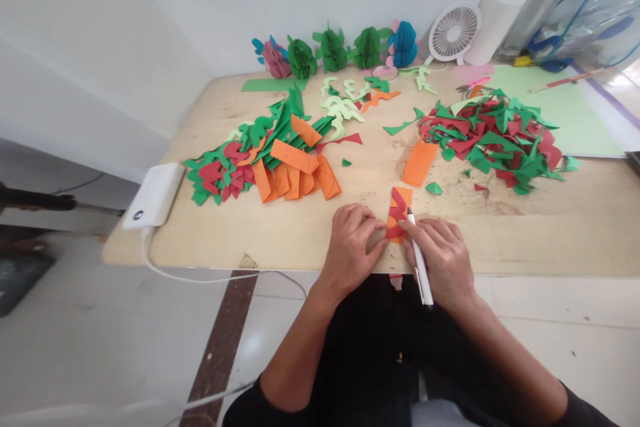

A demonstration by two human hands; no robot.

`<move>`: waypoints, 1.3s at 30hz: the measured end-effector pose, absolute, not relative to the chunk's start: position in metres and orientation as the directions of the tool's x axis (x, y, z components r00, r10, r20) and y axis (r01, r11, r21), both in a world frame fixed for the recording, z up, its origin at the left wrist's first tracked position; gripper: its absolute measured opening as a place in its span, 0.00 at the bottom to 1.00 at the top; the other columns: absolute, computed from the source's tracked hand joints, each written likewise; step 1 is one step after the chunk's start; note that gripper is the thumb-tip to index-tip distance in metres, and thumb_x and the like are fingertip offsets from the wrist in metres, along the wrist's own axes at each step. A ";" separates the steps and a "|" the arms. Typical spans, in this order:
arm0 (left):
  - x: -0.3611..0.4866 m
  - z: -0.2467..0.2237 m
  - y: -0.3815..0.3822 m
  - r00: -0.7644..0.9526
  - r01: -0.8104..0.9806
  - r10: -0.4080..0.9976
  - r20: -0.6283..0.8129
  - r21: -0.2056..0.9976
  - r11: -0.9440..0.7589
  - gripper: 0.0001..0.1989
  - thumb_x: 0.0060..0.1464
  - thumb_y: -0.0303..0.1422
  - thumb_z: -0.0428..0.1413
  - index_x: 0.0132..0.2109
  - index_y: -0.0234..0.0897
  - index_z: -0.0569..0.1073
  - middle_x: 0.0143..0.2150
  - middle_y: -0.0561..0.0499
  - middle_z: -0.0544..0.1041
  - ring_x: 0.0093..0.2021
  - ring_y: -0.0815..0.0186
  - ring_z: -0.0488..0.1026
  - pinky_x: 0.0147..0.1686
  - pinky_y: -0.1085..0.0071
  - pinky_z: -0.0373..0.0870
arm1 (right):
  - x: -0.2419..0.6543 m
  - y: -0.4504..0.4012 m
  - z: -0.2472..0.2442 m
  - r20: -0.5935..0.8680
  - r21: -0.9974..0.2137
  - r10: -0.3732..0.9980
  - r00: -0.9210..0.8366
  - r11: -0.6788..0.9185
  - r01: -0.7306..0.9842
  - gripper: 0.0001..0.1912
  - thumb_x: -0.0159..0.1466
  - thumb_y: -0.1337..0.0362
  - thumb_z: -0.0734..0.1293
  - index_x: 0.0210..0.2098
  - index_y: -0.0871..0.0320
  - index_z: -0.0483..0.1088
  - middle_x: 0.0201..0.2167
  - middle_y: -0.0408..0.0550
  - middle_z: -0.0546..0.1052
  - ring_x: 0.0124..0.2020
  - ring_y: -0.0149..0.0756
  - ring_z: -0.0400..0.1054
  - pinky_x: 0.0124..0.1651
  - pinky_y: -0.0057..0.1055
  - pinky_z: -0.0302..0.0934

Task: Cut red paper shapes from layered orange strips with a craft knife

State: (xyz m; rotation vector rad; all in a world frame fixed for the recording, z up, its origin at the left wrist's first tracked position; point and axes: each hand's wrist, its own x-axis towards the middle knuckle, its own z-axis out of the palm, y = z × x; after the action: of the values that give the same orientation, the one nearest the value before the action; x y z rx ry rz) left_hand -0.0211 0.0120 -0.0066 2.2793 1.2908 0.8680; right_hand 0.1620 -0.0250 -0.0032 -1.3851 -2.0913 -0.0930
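Near the front edge of the table lies an orange paper piece (pixel 407 196) with a wavy red paper cutout (pixel 398 211) on top of it. My left hand (pixel 354 245) is closed at their left side, thumb and fingertips pressed to the edge of the papers. My right hand (pixel 444 257) grips a white pen (pixel 423 277), its dark end pointing up beside the papers' right edge and its other end toward me. A fingertip of that hand touches the red cutout. Just beyond is another orange paper piece (pixel 420 163).
Left are orange folded pieces (pixel 295 159) and green and red cutouts (pixel 225 170). Right is a heap of red and green scraps (pixel 495 137). Honeycomb paper figures (pixel 333 50) and a small white fan (pixel 454 33) stand behind. A white power bank (pixel 155 195) trails a cable.
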 end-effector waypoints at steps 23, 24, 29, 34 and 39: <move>-0.020 -0.007 0.012 0.366 0.611 0.858 0.360 0.603 -0.513 0.05 0.56 0.28 0.59 0.41 0.38 0.75 0.42 0.49 0.72 0.49 0.58 0.67 0.54 0.57 0.65 | 0.162 -0.024 -0.004 0.534 -0.262 0.802 -0.269 0.460 0.849 0.18 0.67 0.71 0.62 0.56 0.57 0.69 0.36 0.48 0.80 0.41 0.40 0.71 0.46 0.36 0.57; -0.020 -0.008 0.012 0.366 0.610 0.859 0.359 0.604 -0.513 0.05 0.56 0.28 0.59 0.41 0.38 0.75 0.42 0.49 0.72 0.49 0.58 0.67 0.54 0.57 0.65 | 0.162 -0.024 -0.004 0.534 -0.261 0.801 -0.270 0.460 0.849 0.18 0.67 0.71 0.62 0.56 0.57 0.69 0.36 0.48 0.80 0.41 0.40 0.71 0.46 0.36 0.58; -0.020 -0.008 0.013 0.364 0.614 0.863 0.351 0.606 -0.506 0.05 0.56 0.28 0.59 0.41 0.39 0.75 0.42 0.49 0.72 0.49 0.58 0.67 0.55 0.56 0.65 | 0.162 -0.024 -0.003 0.538 -0.258 0.798 -0.271 0.462 0.848 0.18 0.67 0.71 0.62 0.56 0.57 0.69 0.36 0.49 0.80 0.41 0.40 0.71 0.45 0.36 0.58; -0.020 -0.008 0.012 0.367 0.613 0.862 0.350 0.607 -0.507 0.05 0.56 0.27 0.59 0.41 0.39 0.75 0.42 0.49 0.72 0.49 0.58 0.67 0.55 0.57 0.65 | 0.163 -0.024 -0.004 0.529 -0.258 0.803 -0.275 0.460 0.849 0.19 0.68 0.70 0.62 0.58 0.56 0.68 0.36 0.49 0.80 0.41 0.41 0.71 0.45 0.37 0.58; -0.020 -0.007 0.013 0.368 0.612 0.862 0.348 0.607 -0.507 0.05 0.56 0.27 0.59 0.40 0.38 0.76 0.42 0.49 0.72 0.49 0.58 0.67 0.55 0.57 0.65 | 0.163 -0.024 -0.005 0.527 -0.257 0.803 -0.277 0.462 0.849 0.20 0.67 0.71 0.62 0.58 0.56 0.67 0.36 0.49 0.80 0.41 0.41 0.71 0.45 0.37 0.58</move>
State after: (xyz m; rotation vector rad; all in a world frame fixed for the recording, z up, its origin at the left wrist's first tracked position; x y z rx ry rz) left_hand -0.0200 0.0126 -0.0071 2.2592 1.2863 0.9137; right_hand 0.1630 -0.0240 -0.0045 -1.3694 -2.1125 -0.0990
